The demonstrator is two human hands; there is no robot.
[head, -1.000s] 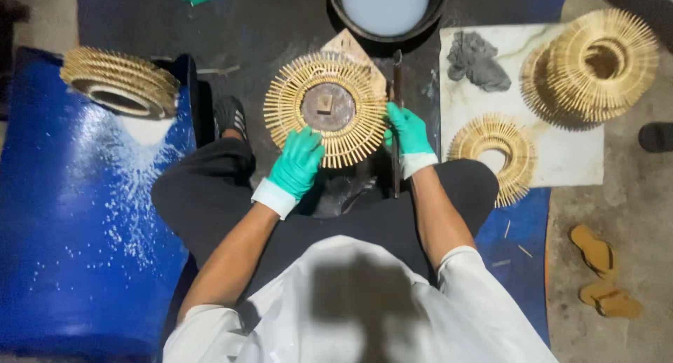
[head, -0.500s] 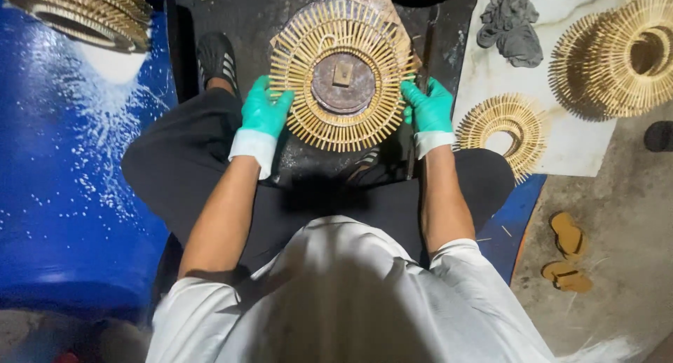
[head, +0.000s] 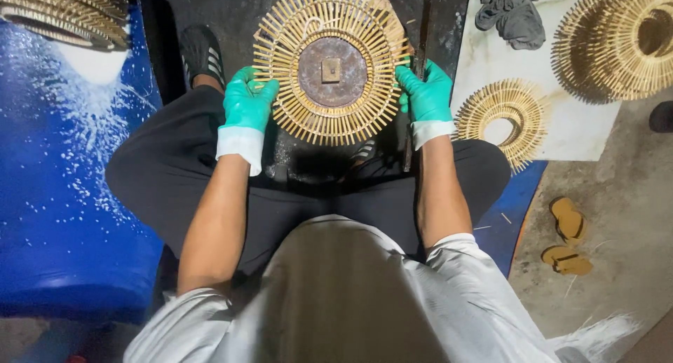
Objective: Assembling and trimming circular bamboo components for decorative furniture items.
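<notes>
A round ring of bamboo sticks (head: 329, 121) lies flat around a rusty metal disc (head: 331, 71) with a small square block at its middle. My left hand (head: 247, 105), in a green glove, presses on the ring's left rim. On the opposite rim rests my right hand (head: 425, 93), gloved the same way, its fingers curled against the sticks. Both hands hold the ring from the sides over a dark work surface (head: 217, 12) between my knees.
A finished stick ring (head: 503, 119) lies on a white sheet (head: 575, 135) at the right, beside a stack of rings (head: 624, 40) and a grey rag (head: 510, 12). Another ring stack (head: 59, 12) sits on the blue tarp (head: 63, 195). Sandals (head: 566, 237) lie on the floor.
The camera has come closer and lower, so the ring sits larger and higher in view. Both hands have stayed on the ring's left and right rims.
</notes>
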